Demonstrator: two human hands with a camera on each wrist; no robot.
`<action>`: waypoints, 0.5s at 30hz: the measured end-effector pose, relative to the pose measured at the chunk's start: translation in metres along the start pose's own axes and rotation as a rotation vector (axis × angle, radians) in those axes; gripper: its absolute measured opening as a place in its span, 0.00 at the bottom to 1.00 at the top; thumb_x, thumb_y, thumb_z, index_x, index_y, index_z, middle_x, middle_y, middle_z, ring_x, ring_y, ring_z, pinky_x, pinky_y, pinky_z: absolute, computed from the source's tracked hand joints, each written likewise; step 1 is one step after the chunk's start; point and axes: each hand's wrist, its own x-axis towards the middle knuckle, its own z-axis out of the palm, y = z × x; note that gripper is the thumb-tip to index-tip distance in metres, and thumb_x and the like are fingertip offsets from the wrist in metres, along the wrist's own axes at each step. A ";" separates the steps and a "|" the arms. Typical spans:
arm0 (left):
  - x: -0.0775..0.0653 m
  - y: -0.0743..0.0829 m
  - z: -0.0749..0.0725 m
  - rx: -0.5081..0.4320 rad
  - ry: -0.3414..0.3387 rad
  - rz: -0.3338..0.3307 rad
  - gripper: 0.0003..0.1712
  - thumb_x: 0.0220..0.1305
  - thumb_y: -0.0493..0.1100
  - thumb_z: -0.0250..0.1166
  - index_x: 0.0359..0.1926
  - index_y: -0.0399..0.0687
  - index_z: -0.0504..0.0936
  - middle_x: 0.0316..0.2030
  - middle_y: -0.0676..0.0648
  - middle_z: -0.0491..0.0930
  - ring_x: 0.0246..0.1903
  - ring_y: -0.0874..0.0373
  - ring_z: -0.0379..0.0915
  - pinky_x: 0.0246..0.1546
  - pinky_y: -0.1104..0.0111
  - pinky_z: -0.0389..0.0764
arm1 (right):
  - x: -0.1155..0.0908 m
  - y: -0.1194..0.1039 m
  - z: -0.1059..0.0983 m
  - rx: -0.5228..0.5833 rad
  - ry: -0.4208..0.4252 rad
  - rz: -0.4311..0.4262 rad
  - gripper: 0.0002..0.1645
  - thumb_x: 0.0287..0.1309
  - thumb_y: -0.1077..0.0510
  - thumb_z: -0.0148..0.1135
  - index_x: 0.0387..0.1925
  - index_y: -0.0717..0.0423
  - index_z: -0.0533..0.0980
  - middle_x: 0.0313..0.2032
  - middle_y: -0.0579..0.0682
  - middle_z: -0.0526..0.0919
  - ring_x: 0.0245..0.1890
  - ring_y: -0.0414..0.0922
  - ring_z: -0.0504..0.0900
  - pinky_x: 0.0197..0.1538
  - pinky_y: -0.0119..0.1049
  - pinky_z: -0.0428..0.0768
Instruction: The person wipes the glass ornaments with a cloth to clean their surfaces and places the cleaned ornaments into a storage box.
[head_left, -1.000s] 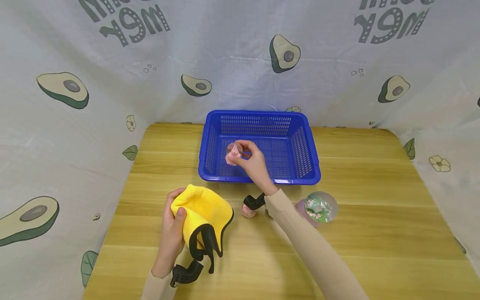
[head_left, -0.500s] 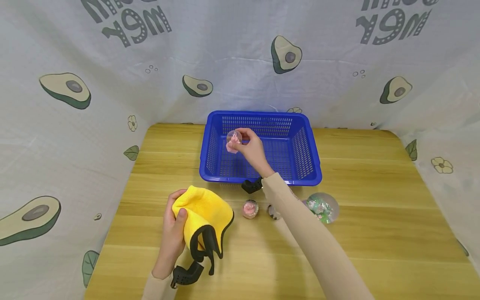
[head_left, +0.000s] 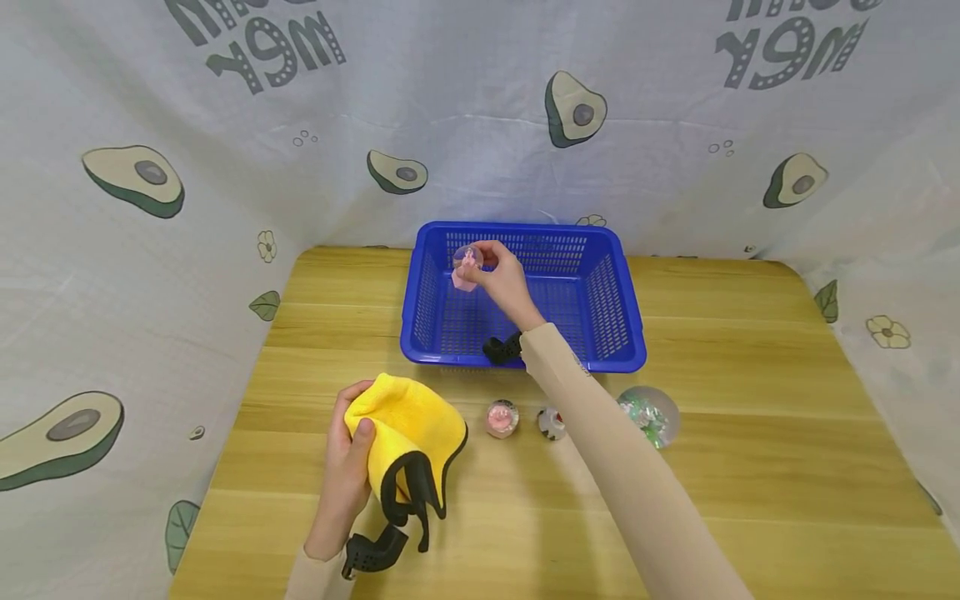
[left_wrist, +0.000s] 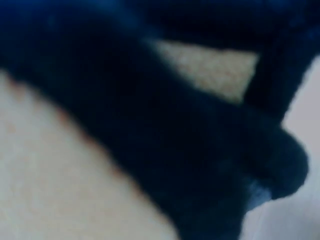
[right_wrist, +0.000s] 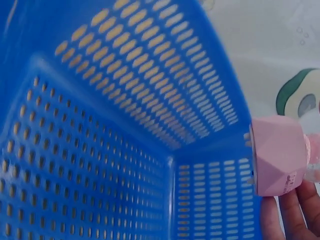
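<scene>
My right hand (head_left: 504, 282) pinches a small snow globe (head_left: 467, 268) with a clear dome and a faceted pink base. It is held over the left part of the blue plastic basket (head_left: 525, 360); in the right wrist view the globe's pink base (right_wrist: 277, 155) shows beside the perforated wall. My left hand (head_left: 349, 467) grips a yellow cloth (head_left: 420, 417) with black edging, left of the basket's front. The cloth's dark edging (left_wrist: 150, 130) fills the left wrist view, blurred.
In front of the basket stand a small pink-centred globe (head_left: 502, 418) and a small globe with black and white inside (head_left: 551, 423). A larger glitter globe (head_left: 651, 417) is partly behind the right sleeve (head_left: 615, 442). A patterned sheet (head_left: 480, 108) hangs behind the wooden table (head_left: 750, 375).
My right hand has carried the snow globe away from me, toward the basket's back left, uncovering the small globes on the table. My left hand and the cloth have stayed put.
</scene>
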 end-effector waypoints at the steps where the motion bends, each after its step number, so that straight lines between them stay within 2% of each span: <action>1: 0.000 0.000 0.000 0.001 0.001 0.001 0.25 0.69 0.51 0.56 0.60 0.43 0.64 0.49 0.43 0.70 0.42 0.56 0.70 0.43 0.72 0.78 | 0.001 0.001 0.000 -0.011 -0.006 0.001 0.28 0.54 0.59 0.69 0.56 0.62 0.72 0.46 0.56 0.76 0.47 0.48 0.73 0.49 0.40 0.73; 9: -0.002 0.000 -0.002 0.008 0.006 -0.008 0.25 0.70 0.51 0.56 0.60 0.43 0.64 0.49 0.43 0.70 0.42 0.56 0.71 0.43 0.71 0.79 | 0.011 0.012 -0.004 -0.043 -0.088 0.029 0.28 0.55 0.61 0.68 0.56 0.64 0.71 0.49 0.58 0.77 0.50 0.51 0.74 0.52 0.41 0.73; 15: -0.002 -0.002 -0.003 0.006 0.009 -0.009 0.25 0.70 0.51 0.56 0.60 0.43 0.64 0.49 0.43 0.70 0.42 0.56 0.71 0.43 0.71 0.79 | 0.017 0.019 -0.001 -0.146 -0.190 0.069 0.27 0.55 0.63 0.66 0.56 0.66 0.71 0.48 0.59 0.78 0.47 0.51 0.76 0.50 0.40 0.74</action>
